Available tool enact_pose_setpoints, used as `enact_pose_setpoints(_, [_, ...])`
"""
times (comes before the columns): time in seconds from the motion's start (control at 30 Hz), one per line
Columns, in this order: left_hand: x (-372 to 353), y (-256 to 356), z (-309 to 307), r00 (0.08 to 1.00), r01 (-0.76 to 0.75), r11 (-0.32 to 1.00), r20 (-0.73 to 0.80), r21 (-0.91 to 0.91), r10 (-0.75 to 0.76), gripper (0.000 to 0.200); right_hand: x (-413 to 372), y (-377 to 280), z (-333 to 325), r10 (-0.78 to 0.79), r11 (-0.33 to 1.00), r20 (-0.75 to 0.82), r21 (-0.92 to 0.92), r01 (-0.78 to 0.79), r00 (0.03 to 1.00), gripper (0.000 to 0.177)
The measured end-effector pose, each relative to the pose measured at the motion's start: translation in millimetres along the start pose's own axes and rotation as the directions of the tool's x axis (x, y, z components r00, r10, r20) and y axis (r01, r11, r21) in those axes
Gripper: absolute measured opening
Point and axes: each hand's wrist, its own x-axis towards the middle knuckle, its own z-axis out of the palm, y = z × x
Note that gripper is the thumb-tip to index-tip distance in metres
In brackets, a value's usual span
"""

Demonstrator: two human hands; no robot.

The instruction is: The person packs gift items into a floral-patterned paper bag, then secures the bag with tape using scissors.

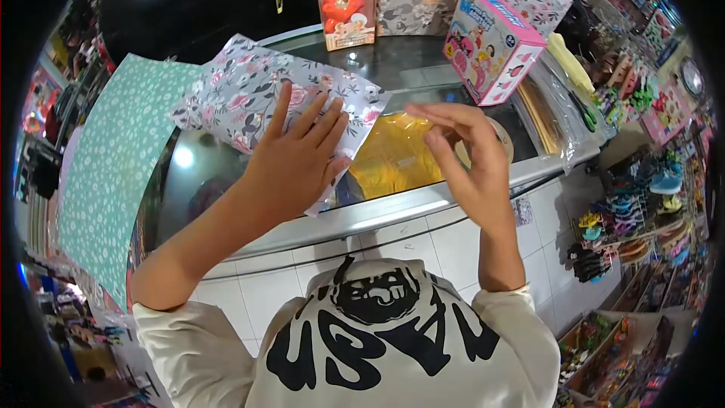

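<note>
The floral paper [242, 94] lies on the glass counter [408, 68] under the left hand [298, 151], extending toward its 11 o'clock; its 4 fingers are spread, pressing flat. At 3 o'clock, the right hand [476, 166] curves, thumb and forefinger apart near the paper's corner; whether they hold anything small, I cannot tell. The green sheet [106, 181] sits at 9 o'clock.

A shop, seemingly: glass counter [362, 215], crowded shelves [634, 234] (blurry).

Head-high view, facing forward-down
</note>
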Motion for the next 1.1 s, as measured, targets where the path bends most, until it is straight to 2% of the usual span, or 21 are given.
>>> enact_pose_setpoints(0.03, [-2, 4, 7, 0.999, 0.033, 0.999, 0.037, 0.010, -0.034, 0.050, 7, -5, 0, -0.009, 1.000, -0.062, -0.021, 0.007, 0.998, 0.023])
enact_pose_setpoints(0.13, [-3, 13, 13, 0.997, 0.060, 0.996, 0.040, 0.059, -0.062, 0.054, 16, 6, -7, -0.102, 0.993, -0.005, 0.066, 0.102, 0.995, 0.021])
enact_pose_setpoints(0.17, [-3, 15, 13, 0.996, 0.069, 0.996, 0.044, 0.050, -0.072, 0.056, 16, 2, -4, -0.042, 0.957, -0.013, 0.285, 0.044, 0.999, 0.022])
enact_pose_setpoints(0.27, [-6, 23, 12, 0.993, 0.109, 0.994, 0.036, 0.006, -0.109, 0.060, 18, 3, 2, -0.004, 0.868, -0.013, 0.497, 0.010, 1.000, 0.024])
enact_pose_setpoints(0.37, [-10, 35, 3, 0.986, 0.169, 0.985, 0.014, -0.045, -0.169, 0.062, 16, 1, 9, 0.081, 0.778, 0.016, 0.624, -0.073, 0.997, 0.028])
enact_pose_setpoints(0.53, [-25, 52, -4, 0.940, 0.341, 0.939, -0.014, -0.046, -0.342, 0.060, 16, 9, 15, 0.030, 0.812, 0.005, 0.583, -0.027, 1.000, 0.036])
enact_pose_setpoints(0.57, [-27, 52, -5, 0.935, 0.336, 0.942, -0.116, -0.002, -0.334, 0.050, 16, 11, 16, 0.011, 0.824, 0.013, 0.566, -0.016, 1.000, 0.039])
enact_pose_setpoints(0.67, [-38, 43, -4, 0.941, 0.285, 0.958, -0.183, -0.024, -0.284, 0.036, 21, 15, 25, -0.143, 0.899, -0.046, 0.413, 0.149, 0.989, 0.049])
enact_pose_setpoints(0.7, [-41, 42, -6, 0.930, 0.287, 0.957, -0.228, -0.039, -0.288, 0.033, 23, 16, 29, -0.231, 0.901, -0.043, 0.369, 0.230, 0.972, 0.058])
enact_pose_setpoints(0.8, [-51, 40, -12, 0.892, 0.293, 0.952, -0.334, -0.086, -0.305, 0.027, 20, 8, 41, -0.279, 0.857, -0.020, 0.446, 0.259, 0.960, 0.056])
enact_pose_setpoints(0.9, [-65, 36, -10, 0.878, 0.287, 0.944, -0.350, -0.163, -0.327, 0.025, 15, 6, 45, -0.330, 0.885, -0.031, 0.336, 0.321, 0.943, 0.051])
enact_pose_setpoints(1.0, [-79, 30, -5, 0.897, 0.235, 0.940, -0.318, -0.249, -0.308, 0.023, 14, -9, 54, -0.259, 0.806, -0.148, 0.511, 0.298, 0.955, 0.043])
enact_pose_setpoints(1.1, [-83, 29, -5, 0.905, 0.198, 0.955, -0.334, -0.222, -0.265, 0.024, 9, -15, 50, -0.110, 0.723, -0.009, 0.686, 0.086, 0.994, 0.039])
